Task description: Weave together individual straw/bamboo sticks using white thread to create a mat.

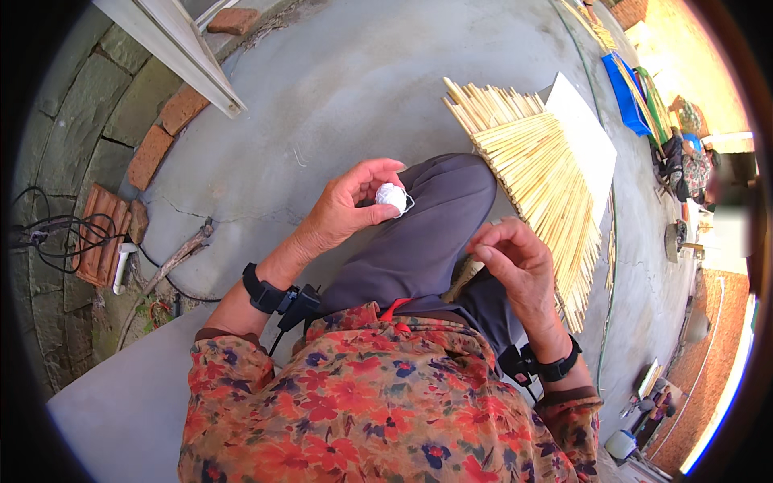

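My left hand (354, 193), above my left thigh, holds a small ball of white string (390, 197) between thumb and fingers. A loose loop of the string hangs off the ball's right side. My right hand (519, 262) is raised beside my right knee, its fingers curled in and the thumb close to them. Whatever may be in that pinch is too fine or hidden to make out. Just past the right hand, a fan-shaped mat of pale straw stalks (543, 173) lies spread, partly over a white board (584, 133).
On the left are a white metal post (181, 56), bricks (150, 155), black cables (60, 229) and a stick (165, 262). Further right lie a green hose (605, 322), a blue tray (626, 95) and piled clutter by a brick wall.
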Action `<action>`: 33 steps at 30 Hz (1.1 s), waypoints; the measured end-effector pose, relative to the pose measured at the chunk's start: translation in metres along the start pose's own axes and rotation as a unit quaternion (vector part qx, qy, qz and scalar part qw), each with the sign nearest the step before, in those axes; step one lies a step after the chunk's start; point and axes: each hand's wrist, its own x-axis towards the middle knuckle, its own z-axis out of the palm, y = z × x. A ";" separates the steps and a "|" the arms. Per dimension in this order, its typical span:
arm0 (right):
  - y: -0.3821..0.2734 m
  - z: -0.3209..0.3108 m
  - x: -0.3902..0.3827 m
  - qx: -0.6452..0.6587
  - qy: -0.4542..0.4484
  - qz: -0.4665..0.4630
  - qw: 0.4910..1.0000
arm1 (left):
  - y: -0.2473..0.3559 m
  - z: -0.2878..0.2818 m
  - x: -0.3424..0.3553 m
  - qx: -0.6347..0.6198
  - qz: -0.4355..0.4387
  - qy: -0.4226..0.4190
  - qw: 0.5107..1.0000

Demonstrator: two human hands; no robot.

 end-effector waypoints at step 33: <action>-0.003 -0.002 0.037 0.359 -0.038 -0.078 0.929 | 0.003 0.025 -0.033 -0.194 -0.167 -0.056 0.965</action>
